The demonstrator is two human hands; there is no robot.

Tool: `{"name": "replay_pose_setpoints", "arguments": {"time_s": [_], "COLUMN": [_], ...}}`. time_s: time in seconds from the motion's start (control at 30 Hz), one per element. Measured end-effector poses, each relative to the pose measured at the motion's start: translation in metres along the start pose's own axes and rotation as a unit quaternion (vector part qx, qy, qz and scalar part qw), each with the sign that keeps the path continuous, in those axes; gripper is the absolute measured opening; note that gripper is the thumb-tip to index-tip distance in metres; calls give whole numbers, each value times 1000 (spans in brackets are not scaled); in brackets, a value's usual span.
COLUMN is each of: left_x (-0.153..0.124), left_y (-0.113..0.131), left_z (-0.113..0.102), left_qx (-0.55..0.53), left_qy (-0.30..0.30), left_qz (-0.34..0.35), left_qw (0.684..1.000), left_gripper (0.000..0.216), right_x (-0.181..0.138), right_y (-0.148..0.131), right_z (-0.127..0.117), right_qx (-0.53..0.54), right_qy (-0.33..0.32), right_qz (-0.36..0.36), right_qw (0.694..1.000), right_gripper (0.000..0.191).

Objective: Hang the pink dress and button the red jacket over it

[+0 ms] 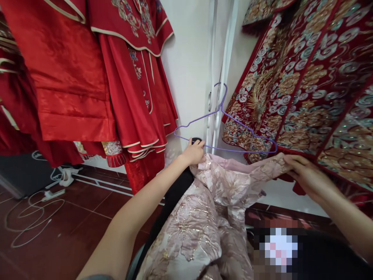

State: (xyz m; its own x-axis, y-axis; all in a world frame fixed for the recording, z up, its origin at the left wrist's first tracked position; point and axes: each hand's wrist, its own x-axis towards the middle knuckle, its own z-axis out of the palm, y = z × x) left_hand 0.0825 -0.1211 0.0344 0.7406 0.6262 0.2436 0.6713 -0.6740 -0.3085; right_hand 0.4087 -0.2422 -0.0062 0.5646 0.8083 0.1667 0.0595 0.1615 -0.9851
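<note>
Item 1: pale-pink/gold brocade garment [189,221], floral, 6 o'c. of view; long axis approx. 6–12, upper edge spread btwn both hands.

Item 2: purple wire hanger [220,109], approx. 2 o'c. of view ctr.; long axis approx. 9–3, R end a bit lower. Lies 12 o'c. of garment's upper edge, just above it; garment not on it. L end nearer L hand, R end nearer R hand. Hook at white metal upright [227,46]; hooked on or merely in front, can't tell.

L hand [194,151]: near view ctr.; fingers curled, closed at garment's upper L corner, hanger's lower bar right beside. Bar gripped too? Can't tell.

R hand [301,171]: 3–4 o'c.; fingers narrow, pinching garment's upper R edge, just below hanger's R end.

Surrounds: red outfit w/ cream piping [116,70], 10–11 o'c.; crimson robe, heavily embroidered [305,89], 1–2 o'c.; white power strip [53,194] w/ loose cable on red tiled floor [78,221], 8 o'c.

Obscured: garment hem cut off at 6 o'c.; type (dress/jacket) unclear amid folds. L thumb hidden. Black item behind L hand unidentified. Patch at 5 o'c. pixelated, n/a. Robe's top cropped.
</note>
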Motion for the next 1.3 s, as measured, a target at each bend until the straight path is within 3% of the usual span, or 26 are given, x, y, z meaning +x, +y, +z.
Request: {"name": "replay_pose_setpoints", "arguments": {"time_s": [0.1,0.33,0.57,0.67,0.73,0.87,1.0,1.2,1.3], "left_x": [-3,-4,-5,-6,-5,-7,-15,-32,-45], "left_y": [-1,-3,-4,-1,1,3,-1,-18,-44], "left_z": [-1,-3,0,2,4,10,14,12,15], "left_qx": [-6,-7,-11,-12,-11,-5,5,-31,-46], "left_qy": [3,-3,16,23,25,36,65,153,214], "left_qz": [-1,0,4,3,8,6,0,41,-58], "left_qw": [1000,1000,1000,1000,1000,999,998,987,974], "left_gripper": [26,26,25,25,27,30,29,28,29], "right_x": [-3,7,11,22,31,31,16,15,22], "right_y": [-3,0,-9,-23,-38,-63,-57,-45,-53], "right_z": [2,1,9,19,33,76,111,110,101], "right_qx": [46,26,7,-23,-97,-259,-323,-391,-417], "right_qy": [5,32,28,37,32,-24,17,26,34], "right_qz": [20,0,-60,-131,-212,-347,-363,-408,-414], "right_qw": [999,999,998,990,972,901,874,825,808], "right_gripper": [21,11,15,21,25,21,27,35,35]}}
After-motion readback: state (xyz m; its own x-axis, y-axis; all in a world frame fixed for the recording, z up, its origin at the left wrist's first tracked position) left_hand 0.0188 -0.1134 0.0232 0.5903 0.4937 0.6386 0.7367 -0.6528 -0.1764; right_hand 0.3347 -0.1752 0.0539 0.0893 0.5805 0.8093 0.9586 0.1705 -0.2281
